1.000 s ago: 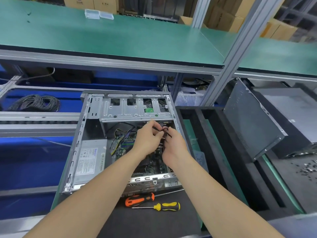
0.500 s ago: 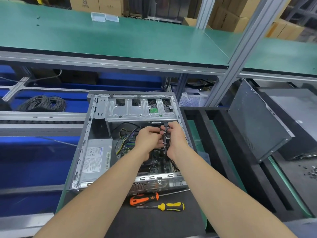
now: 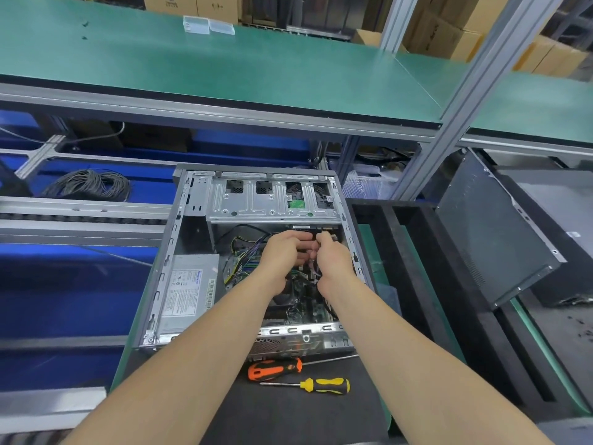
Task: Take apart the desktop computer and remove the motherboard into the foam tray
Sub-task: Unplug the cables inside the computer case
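Both hands have curled in and sunk lower into the computer case (image 3: 162, 277), near its twelve o'clock end. At nine o'clock of them sits the power supply (image 3: 189, 290). The left hand (image 3: 282, 252) and right hand (image 3: 332, 256) are knuckle to knuckle, pinching a dark cable (image 3: 313, 268); its plug is hidden. The motherboard (image 3: 303, 308) lies in the case under the wrists, and the foam tray (image 3: 414, 252) waits at three o'clock. Best to grip the plug body, not the wires, and pull straight out without flexing the board.
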### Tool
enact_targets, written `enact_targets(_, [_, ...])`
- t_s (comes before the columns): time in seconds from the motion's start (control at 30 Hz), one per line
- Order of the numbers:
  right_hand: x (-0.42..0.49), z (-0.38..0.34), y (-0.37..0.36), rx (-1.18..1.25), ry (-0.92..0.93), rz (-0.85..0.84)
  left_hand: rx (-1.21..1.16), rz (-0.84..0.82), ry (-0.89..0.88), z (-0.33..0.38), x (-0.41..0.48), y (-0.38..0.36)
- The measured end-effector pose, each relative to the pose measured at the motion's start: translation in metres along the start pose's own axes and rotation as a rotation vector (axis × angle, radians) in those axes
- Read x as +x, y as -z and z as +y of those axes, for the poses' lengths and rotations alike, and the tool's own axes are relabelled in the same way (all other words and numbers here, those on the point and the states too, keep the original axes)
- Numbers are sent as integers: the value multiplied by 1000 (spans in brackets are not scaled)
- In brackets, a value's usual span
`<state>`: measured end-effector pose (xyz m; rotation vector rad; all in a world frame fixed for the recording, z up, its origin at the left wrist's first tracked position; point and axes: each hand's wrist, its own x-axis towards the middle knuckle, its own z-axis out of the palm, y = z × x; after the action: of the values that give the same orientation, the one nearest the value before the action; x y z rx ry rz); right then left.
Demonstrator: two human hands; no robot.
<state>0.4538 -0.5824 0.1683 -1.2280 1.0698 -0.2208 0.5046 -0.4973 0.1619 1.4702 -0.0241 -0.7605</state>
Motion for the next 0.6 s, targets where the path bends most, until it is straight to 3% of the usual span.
enact_targets(0.13, [-13, 0, 9, -70, 52, -91, 11, -47, 23, 6, -10, 1])
enact_targets(0.23, [-26, -11, 21, -234, 38, -160, 88, -193, 18, 9, -16, 8])
enact_targets(0.4, [-54, -34, 39, -415, 120, -331, 483, -454, -236, 10, -26, 15])
enact_targets(0.6, [-69, -62, 48, -606, 206, -498, 503, -335, -403, 19, -28, 24])
